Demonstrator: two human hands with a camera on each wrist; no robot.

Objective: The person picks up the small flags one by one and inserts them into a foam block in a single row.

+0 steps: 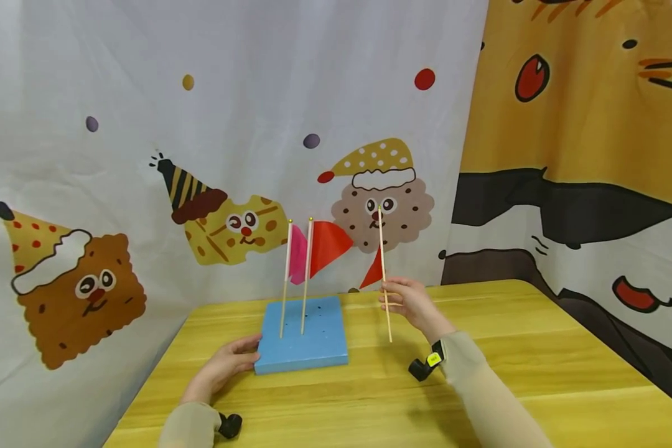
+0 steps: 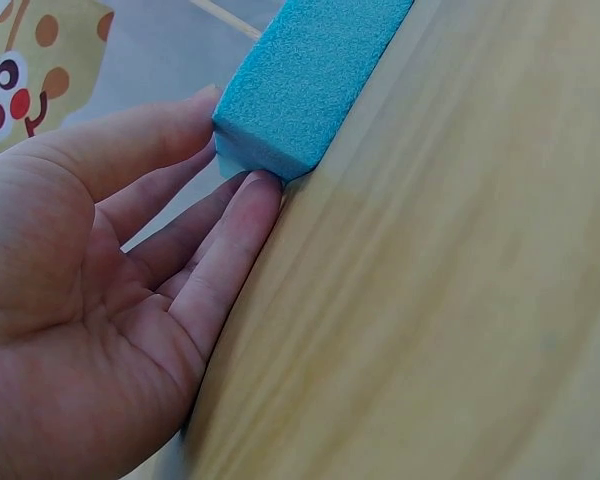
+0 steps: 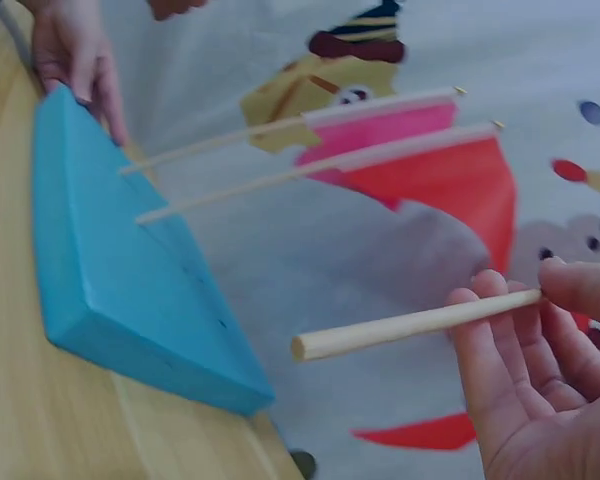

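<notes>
A blue foam block [image 1: 305, 358] lies on the table with a pink flag [image 1: 298, 255] and a red flag [image 1: 327, 246] standing in its top on thin wooden sticks. My left hand [image 1: 226, 367] rests on the block's left side; in the left wrist view, its fairly straight fingers [image 2: 235, 225] touch the block's corner. To the right of the block, my right hand [image 1: 411, 305] pinches the stick of another red flag [image 1: 374, 272] between thumb and fingers. That stick is nearly upright, its bare lower end [image 3: 315, 345] above the table and apart from the block.
Several small dark holes [image 1: 319, 307] show in the block's top. The wooden table [image 1: 336, 410] extends around it. Behind hangs a pale curtain [image 1: 246, 93] printed with cartoon food figures. A dark device [image 1: 422, 368] is strapped to my right wrist.
</notes>
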